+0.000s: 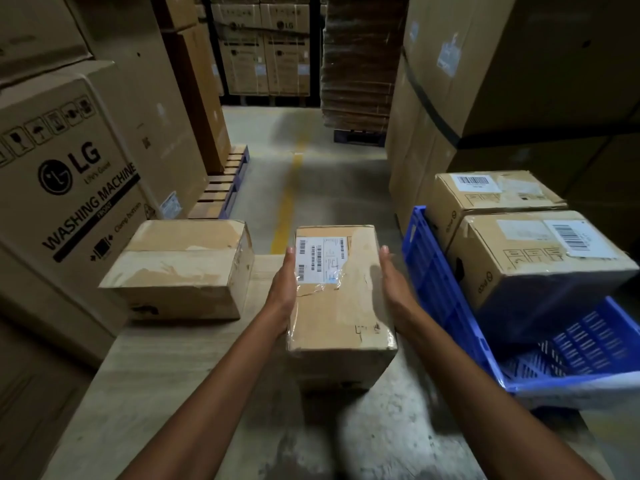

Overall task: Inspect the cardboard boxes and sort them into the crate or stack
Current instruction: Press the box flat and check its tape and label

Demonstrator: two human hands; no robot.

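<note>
A long cardboard box (346, 299) with a white barcode label under clear tape is held up in front of me. My left hand (284, 289) presses flat against its left side, fingers straight. On the opposite side my right hand (394, 282) lies flat along it, fingers extended. To the right, a blue plastic crate (446, 299) contains two labelled cardboard boxes, one nearer (533, 261) and one behind it (491, 195). At left, a worn cardboard box (180, 268) sits on a flat cardboard sheet (166, 368).
A large washing machine carton (69, 188) stands at the left. Tall cartons (485, 81) rise at the right behind the crate. An aisle of concrete floor with a yellow line (287, 202) runs ahead toward stacked cartons and a pallet (228, 181).
</note>
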